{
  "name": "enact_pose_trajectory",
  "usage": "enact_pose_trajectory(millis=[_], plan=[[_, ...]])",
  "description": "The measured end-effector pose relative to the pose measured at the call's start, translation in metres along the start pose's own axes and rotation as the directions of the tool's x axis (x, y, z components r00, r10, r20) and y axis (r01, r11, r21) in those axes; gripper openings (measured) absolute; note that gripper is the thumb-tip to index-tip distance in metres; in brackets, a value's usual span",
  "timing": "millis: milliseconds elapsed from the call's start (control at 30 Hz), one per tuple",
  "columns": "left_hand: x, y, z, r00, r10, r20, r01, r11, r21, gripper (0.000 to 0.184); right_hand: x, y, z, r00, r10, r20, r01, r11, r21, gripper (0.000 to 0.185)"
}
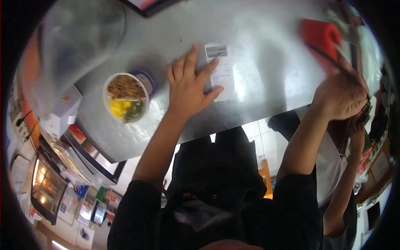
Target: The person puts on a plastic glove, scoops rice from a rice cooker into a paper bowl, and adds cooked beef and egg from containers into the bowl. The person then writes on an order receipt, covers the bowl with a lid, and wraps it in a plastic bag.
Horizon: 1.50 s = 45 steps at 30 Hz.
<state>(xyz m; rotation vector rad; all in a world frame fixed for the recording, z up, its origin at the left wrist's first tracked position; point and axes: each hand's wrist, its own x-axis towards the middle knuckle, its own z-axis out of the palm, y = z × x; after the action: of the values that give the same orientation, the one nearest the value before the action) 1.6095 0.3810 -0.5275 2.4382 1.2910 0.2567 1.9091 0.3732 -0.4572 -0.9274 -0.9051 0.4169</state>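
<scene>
My left hand [189, 85] lies on the metal table with its fingers spread. Its thumb and index finger rest on a white printed receipt [223, 81]. To the left of that hand stands a round paper bowl [146, 80] with brown shredded food, a yellow portion and a green portion in it. My right hand [342, 96] is closed at the table's right end, just below a blurred red object [321, 35]. A thin dark strip runs across the red object toward this hand. What the fingers grip is too blurred to name.
A clear plastic bag [83, 37] hangs or lies at upper left of the metal table [258, 46]. Another person's arm [354, 154] reaches in at the right. A dark-framed object [146, 9] sits at the top edge. A lit glass cabinet [46, 187] stands lower left.
</scene>
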Motion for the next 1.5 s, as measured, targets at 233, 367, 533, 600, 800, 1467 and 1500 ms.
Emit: enact_pose_trajectory(millis=[233, 367, 533, 600, 800, 1467, 1500], plan=[[0.004, -0.015, 0.025, 0.998, -0.018, -0.06, 0.035, 0.954, 0.297, 0.097, -0.12, 0.032, 0.009, 0.773, 0.469, 0.426, -0.537, 0.842, 0.046, 0.014], [-0.012, -0.021, 0.034, 0.991, 0.058, -0.12, 0.017, 0.837, 0.547, 0.111, -0.112, 0.039, 0.018, 0.666, 0.399, 0.63, -0.355, 0.913, -0.203, 0.013], [-0.023, -0.021, 0.029, 0.995, 0.07, -0.072, -0.018, 0.829, 0.559, 0.112, -0.113, 0.032, 0.039, 0.514, 0.448, 0.731, -0.202, 0.892, -0.405, 0.02], [-0.025, -0.02, 0.028, 0.996, 0.066, -0.057, -0.022, 0.829, 0.56, 0.112, -0.112, 0.036, 0.042, 0.541, 0.426, 0.725, -0.147, 0.897, -0.417, 0.02], [-0.027, -0.022, 0.029, 0.997, 0.072, -0.028, -0.043, 0.823, 0.566, 0.112, -0.123, 0.039, 0.036, 0.569, 0.359, 0.74, -0.132, 0.928, -0.349, 0.019], [-0.017, -0.027, 0.03, 0.997, 0.075, 0.035, -0.081, 0.824, 0.56, 0.114, -0.125, 0.038, 0.029, 0.563, 0.305, 0.768, -0.172, 0.952, -0.252, 0.017], [-0.016, -0.028, 0.03, 0.997, 0.072, 0.036, -0.08, 0.827, 0.557, 0.114, -0.127, 0.032, 0.029, 0.594, 0.339, 0.73, -0.15, 0.938, -0.313, 0.02]])
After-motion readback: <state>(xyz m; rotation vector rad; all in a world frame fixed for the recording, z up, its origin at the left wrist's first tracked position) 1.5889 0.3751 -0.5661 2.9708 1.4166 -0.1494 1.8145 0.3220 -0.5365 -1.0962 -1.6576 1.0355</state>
